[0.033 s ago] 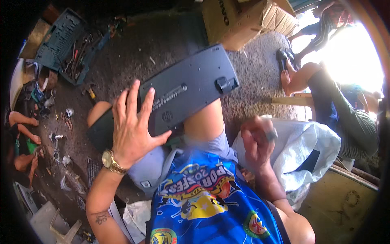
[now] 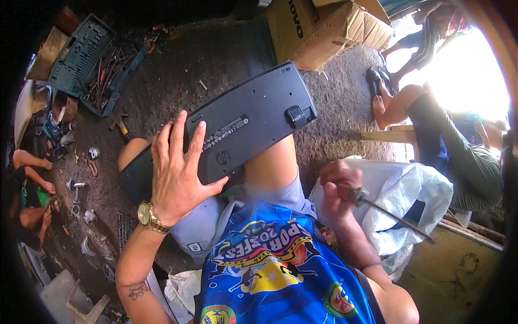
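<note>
A black keyboard lies underside up across my thighs, tilted with its right end farther away. A fold-out foot stands up near that right end. My left hand, with a gold watch at the wrist, rests on the keyboard's left part, fingers spread over the casing. To the right, apart from the keyboard, my right hand is closed round the red and grey handle of a screwdriver. The screwdriver's long shaft points down to the right, over a white sack.
An open toolbox full of tools sits at far left, a hammer near it. Scattered metal parts cover the left floor. A cardboard box stands at the back. Other people's legs are at right; another person's hands at left.
My right hand has turned, and the screwdriver now shows clearly where the hand was blurred before. The left hand and keyboard have stayed nearly still.
</note>
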{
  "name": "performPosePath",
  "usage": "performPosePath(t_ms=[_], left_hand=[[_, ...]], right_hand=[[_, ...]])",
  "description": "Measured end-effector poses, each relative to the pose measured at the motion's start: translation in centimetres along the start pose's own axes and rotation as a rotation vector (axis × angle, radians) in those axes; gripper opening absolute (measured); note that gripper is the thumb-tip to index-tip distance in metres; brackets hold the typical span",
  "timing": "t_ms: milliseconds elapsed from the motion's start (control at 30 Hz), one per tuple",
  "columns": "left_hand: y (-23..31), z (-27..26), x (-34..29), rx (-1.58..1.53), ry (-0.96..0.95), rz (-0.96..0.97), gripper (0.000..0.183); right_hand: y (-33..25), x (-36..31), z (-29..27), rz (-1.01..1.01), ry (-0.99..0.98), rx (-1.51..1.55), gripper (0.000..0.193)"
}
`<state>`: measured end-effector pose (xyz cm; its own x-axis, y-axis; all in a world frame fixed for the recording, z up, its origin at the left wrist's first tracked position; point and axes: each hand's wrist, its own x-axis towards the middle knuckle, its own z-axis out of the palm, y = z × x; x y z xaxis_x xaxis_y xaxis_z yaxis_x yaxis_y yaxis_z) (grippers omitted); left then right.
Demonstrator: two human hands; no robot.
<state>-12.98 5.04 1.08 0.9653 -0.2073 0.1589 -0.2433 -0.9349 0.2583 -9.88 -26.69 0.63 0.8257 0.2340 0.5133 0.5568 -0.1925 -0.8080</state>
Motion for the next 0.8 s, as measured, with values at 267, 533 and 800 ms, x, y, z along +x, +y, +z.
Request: performPosePath(t_ms=[267, 533, 800], left_hand=[[-2.4, -1.2, -0.1, -0.114, 0.115, -0.014, 0.102], [-10.5, -4.0, -5.6, -0.089, 0.339, -0.44, 0.047], [-7.4, 0.3, -10.7, -0.62, 0.413, -0.823, 0.051]], right_hand=[[0.5, -2.0, -3.0, 0.504, -0.24, -0.428, 0.012], [-0.3, -2.6, -1.0, 0.643, -0.163, -0.104, 0.023], [-1.8, -5.7, 0.4, 0.15, -0.458, -0.133, 0.037]])
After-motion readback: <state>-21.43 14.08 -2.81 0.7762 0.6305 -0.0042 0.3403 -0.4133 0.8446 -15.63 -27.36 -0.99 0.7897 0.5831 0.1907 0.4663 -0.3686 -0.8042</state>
